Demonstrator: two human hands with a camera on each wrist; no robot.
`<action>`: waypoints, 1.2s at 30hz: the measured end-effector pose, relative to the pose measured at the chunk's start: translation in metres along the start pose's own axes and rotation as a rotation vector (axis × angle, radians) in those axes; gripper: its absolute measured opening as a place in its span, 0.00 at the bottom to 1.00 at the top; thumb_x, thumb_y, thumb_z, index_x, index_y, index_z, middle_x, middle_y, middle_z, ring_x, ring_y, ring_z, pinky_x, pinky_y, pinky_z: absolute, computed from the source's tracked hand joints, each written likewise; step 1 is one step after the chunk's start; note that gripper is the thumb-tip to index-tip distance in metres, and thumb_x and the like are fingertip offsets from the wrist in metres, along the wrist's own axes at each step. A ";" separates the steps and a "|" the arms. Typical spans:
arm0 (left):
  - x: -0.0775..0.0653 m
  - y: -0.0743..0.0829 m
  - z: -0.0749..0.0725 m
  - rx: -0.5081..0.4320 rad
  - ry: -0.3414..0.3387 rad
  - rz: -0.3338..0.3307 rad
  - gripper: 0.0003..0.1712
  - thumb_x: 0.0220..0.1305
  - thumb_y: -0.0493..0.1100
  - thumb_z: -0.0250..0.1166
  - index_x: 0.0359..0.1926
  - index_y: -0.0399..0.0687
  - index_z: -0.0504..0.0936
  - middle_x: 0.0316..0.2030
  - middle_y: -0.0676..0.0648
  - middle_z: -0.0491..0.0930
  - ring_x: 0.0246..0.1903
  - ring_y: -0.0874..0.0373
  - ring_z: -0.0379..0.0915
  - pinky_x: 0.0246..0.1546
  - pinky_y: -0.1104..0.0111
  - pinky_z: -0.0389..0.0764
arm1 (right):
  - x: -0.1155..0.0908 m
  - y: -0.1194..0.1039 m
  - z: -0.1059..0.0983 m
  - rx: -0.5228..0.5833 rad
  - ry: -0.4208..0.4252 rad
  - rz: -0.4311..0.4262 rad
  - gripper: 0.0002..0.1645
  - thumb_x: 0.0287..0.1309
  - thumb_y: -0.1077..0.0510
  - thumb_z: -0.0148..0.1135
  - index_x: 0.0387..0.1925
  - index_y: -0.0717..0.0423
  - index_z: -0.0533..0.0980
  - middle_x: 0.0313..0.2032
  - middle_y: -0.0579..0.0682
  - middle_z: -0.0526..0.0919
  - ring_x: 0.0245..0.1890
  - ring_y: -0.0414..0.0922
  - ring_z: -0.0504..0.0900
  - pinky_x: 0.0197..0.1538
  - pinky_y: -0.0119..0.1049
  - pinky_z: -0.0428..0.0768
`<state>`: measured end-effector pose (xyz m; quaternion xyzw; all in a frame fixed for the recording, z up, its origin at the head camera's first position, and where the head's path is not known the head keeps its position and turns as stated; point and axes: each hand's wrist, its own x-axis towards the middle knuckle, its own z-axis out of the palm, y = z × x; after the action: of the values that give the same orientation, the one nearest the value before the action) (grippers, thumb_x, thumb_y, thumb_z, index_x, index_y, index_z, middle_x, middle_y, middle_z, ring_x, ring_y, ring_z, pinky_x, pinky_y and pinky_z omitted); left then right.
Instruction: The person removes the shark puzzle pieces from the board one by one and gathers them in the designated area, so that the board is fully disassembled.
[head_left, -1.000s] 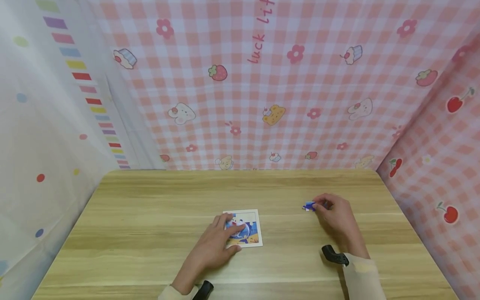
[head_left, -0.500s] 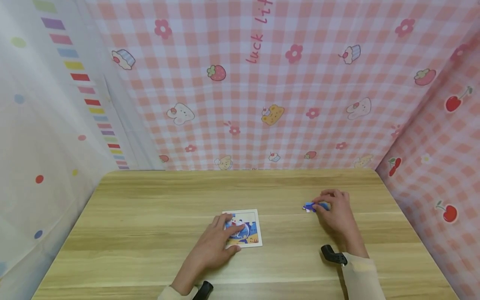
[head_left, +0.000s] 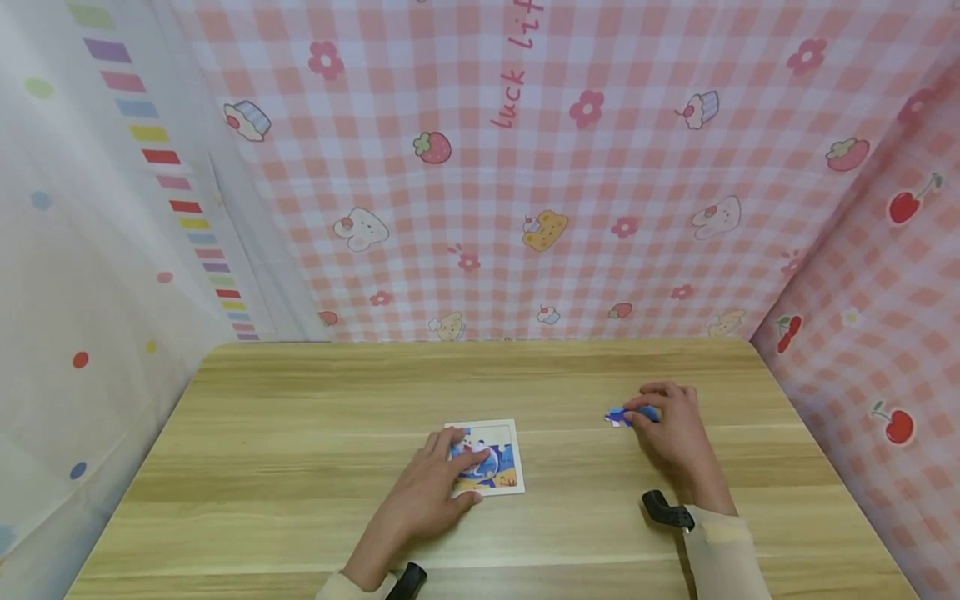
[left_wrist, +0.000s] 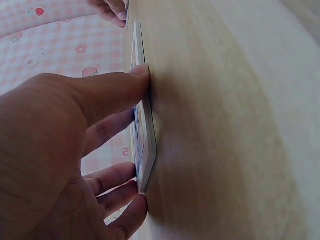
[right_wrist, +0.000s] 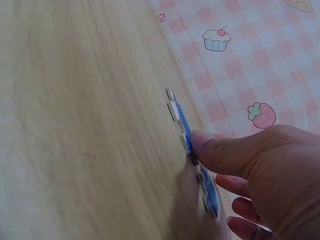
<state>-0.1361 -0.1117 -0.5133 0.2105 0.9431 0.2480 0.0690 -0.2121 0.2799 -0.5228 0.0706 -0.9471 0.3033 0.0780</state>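
A small square jigsaw puzzle (head_left: 507, 457) with a white border lies on the table, showing a cartoon picture in blue, white and yellow. My left hand (head_left: 424, 492) holds it at its left side, thumb along the near edge, index finger across the picture and other fingers at the far left corner. To the right, my right hand (head_left: 671, 427) pinches a blue puzzle piece (right_wrist: 181, 120) low at the tabletop, its thumb on the piece. A second blue piece (right_wrist: 208, 190) lies right beside it, under the fingers, partly covered by them in the head view.
The wooden table (head_left: 300, 467) meets a pink checked cloth (head_left: 480, 208) at the back. A white dotted cloth (head_left: 75, 292) hangs at the left and another pink cloth (head_left: 885, 350) at the right. Black wrist mounts (head_left: 667, 510) sit on the cream sleeves.
The right hand's fingers have lifted and spread slightly, so more of the second blue piece shows beneath them. The left hand and the puzzle stay in place.
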 end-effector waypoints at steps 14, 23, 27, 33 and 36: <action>0.000 -0.001 0.000 0.003 0.000 0.001 0.33 0.65 0.53 0.69 0.71 0.64 0.75 0.74 0.42 0.62 0.73 0.45 0.58 0.73 0.47 0.67 | 0.001 0.002 0.003 0.020 0.006 0.039 0.05 0.65 0.59 0.69 0.39 0.55 0.88 0.61 0.65 0.76 0.64 0.65 0.60 0.59 0.63 0.65; 0.001 -0.002 0.001 0.006 -0.001 0.003 0.33 0.65 0.54 0.70 0.71 0.64 0.74 0.74 0.43 0.62 0.73 0.46 0.58 0.73 0.48 0.66 | 0.001 0.002 0.005 0.027 0.044 0.023 0.06 0.64 0.59 0.69 0.38 0.57 0.88 0.59 0.68 0.77 0.61 0.66 0.62 0.57 0.60 0.65; 0.002 -0.003 0.002 0.000 0.008 0.011 0.33 0.64 0.54 0.71 0.70 0.64 0.76 0.73 0.43 0.63 0.72 0.46 0.59 0.74 0.48 0.66 | 0.001 0.000 0.004 0.046 0.078 0.016 0.06 0.65 0.60 0.68 0.39 0.58 0.88 0.57 0.68 0.79 0.60 0.66 0.64 0.56 0.58 0.65; 0.003 -0.005 0.001 -0.019 0.030 0.008 0.32 0.60 0.55 0.74 0.67 0.64 0.79 0.72 0.44 0.65 0.71 0.46 0.62 0.72 0.48 0.69 | 0.002 -0.009 0.004 0.056 0.148 -0.040 0.06 0.64 0.61 0.69 0.38 0.61 0.87 0.53 0.68 0.82 0.57 0.65 0.68 0.54 0.54 0.65; 0.004 -0.006 0.000 -0.049 0.040 0.005 0.31 0.59 0.55 0.75 0.64 0.62 0.81 0.71 0.44 0.66 0.70 0.47 0.63 0.71 0.49 0.72 | 0.005 -0.016 0.006 0.053 0.183 -0.090 0.05 0.61 0.62 0.71 0.35 0.61 0.88 0.50 0.68 0.84 0.54 0.65 0.73 0.54 0.54 0.64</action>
<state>-0.1416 -0.1148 -0.5168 0.2062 0.9375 0.2751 0.0546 -0.2144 0.2634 -0.5179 0.0870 -0.9235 0.3296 0.1758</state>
